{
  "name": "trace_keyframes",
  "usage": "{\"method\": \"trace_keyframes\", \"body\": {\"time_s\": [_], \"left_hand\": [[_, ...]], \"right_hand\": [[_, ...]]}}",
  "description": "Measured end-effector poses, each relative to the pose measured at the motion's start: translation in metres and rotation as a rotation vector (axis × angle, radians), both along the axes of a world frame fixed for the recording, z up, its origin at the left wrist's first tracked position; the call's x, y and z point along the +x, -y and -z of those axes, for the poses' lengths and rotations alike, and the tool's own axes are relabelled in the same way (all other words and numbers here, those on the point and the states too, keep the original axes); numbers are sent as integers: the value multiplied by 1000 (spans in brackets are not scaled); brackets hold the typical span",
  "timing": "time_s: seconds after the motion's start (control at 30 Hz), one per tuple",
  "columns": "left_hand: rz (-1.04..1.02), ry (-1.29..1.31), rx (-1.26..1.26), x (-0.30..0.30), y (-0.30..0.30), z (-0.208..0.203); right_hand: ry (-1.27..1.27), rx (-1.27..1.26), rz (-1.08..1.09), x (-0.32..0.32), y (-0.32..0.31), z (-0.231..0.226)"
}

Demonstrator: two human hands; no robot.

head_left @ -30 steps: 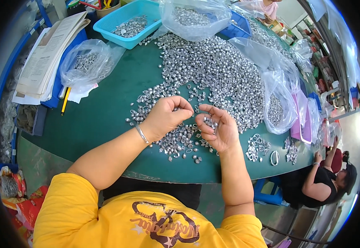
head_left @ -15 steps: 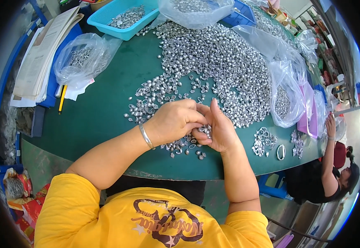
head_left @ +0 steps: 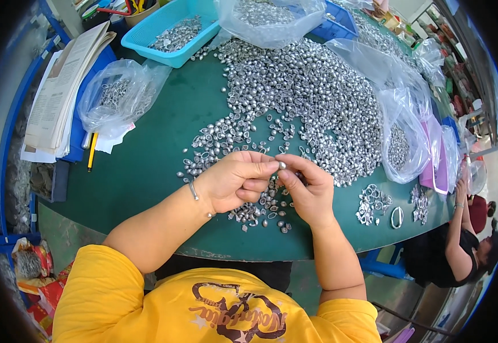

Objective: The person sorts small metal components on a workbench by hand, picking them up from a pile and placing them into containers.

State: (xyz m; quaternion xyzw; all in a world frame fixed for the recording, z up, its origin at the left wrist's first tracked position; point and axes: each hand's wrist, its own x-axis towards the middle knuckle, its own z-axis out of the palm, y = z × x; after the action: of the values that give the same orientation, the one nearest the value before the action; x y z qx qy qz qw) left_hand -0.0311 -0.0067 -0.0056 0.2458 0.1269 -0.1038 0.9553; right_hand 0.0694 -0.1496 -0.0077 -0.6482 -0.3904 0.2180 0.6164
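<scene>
A small silver piece (head_left: 282,166) is gripped in the fingertips of the left hand (head_left: 234,182) and right hand (head_left: 312,193), above the table (head_left: 152,154) near its front edge. Beyond spreads a heap of similar pieces (head_left: 309,94); a clear bag (head_left: 120,94) lies by the left edge.

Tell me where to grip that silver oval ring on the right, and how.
Pinch the silver oval metal ring by its near rim, probably from the near edge of the green table: the ring's middle is open, and small silver pieces flank it.
</scene>
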Motion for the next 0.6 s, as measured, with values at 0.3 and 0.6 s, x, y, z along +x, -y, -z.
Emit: {"method": "trace_keyframes", "body": {"time_s": [0.3, 0.6], "left_hand": [[-18, -25, 78, 0, 5, 2], [-83, -47, 188, -1, 9, -3]], "right_hand": [[641, 18, 162, 0, 0, -11], [817, 76, 219, -1, 1, -10]]}}
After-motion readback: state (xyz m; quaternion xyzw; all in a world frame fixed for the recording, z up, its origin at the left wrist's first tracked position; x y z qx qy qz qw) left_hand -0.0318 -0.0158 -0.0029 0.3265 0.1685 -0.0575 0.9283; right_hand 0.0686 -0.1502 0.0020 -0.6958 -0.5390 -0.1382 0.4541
